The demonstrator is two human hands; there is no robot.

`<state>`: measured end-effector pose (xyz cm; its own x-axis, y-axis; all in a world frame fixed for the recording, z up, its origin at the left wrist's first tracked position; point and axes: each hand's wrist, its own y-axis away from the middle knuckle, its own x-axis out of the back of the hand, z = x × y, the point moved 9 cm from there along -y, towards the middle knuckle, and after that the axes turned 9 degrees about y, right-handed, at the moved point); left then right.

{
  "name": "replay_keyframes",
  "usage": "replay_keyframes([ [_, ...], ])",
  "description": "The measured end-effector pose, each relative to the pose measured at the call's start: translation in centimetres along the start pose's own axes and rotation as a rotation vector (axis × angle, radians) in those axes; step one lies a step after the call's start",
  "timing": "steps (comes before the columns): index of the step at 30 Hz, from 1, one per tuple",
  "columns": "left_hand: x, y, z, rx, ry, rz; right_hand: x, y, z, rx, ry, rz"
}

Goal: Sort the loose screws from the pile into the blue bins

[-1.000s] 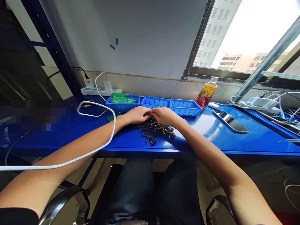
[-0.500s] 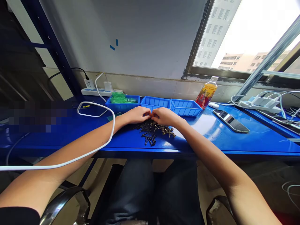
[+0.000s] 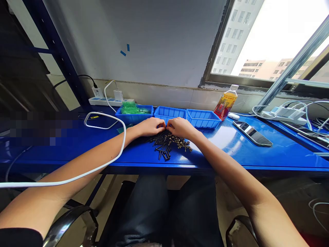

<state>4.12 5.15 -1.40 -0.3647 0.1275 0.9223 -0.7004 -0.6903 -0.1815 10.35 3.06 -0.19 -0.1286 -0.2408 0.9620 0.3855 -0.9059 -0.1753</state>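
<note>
My left hand point(image 3: 153, 126) and my right hand point(image 3: 180, 126) meet almost fingertip to fingertip over the far side of a pile on the blue table. Both have their fingers curled and pinched; whatever lies between the tips is too small or hidden to name. Under and in front of them are black screws point(image 3: 163, 151), with shorter brass-coloured screws point(image 3: 184, 143) on the right of the pile. Just behind my hands stand a middle blue bin point(image 3: 170, 111) and a right blue bin point(image 3: 203, 118). The left blue bin point(image 3: 133, 118) holds green plastic packets point(image 3: 129, 107).
A white cable point(image 3: 122, 144) loops across my left forearm. A drink bottle point(image 3: 226, 103), a white earbud-like case point(image 3: 233, 116) and a phone point(image 3: 253, 133) are on the right of the table point(image 3: 221, 154). Power strips point(image 3: 106, 101) with chargers lie at the back left and far right.
Both hands keep nearly the same pinched pose over the pile, with only slight finger movement. The view has shifted very slightly; the screws and bins look unchanged.
</note>
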Motion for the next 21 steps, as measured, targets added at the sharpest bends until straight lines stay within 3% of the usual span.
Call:
replay_keyframes([
  [8,0.0,-0.1,-0.1,-0.055,0.002,0.025,1.0,-0.2,-0.1,0.025,-0.133,0.122],
  [15,0.0,0.1,0.5,-0.123,0.067,0.012,1.2,-0.2,0.0,0.027,-0.195,0.152],
  [21,0.3,0.2,-0.1,-0.064,0.036,0.08,1.2,-0.3,0.3,0.04,-0.252,0.18],
])
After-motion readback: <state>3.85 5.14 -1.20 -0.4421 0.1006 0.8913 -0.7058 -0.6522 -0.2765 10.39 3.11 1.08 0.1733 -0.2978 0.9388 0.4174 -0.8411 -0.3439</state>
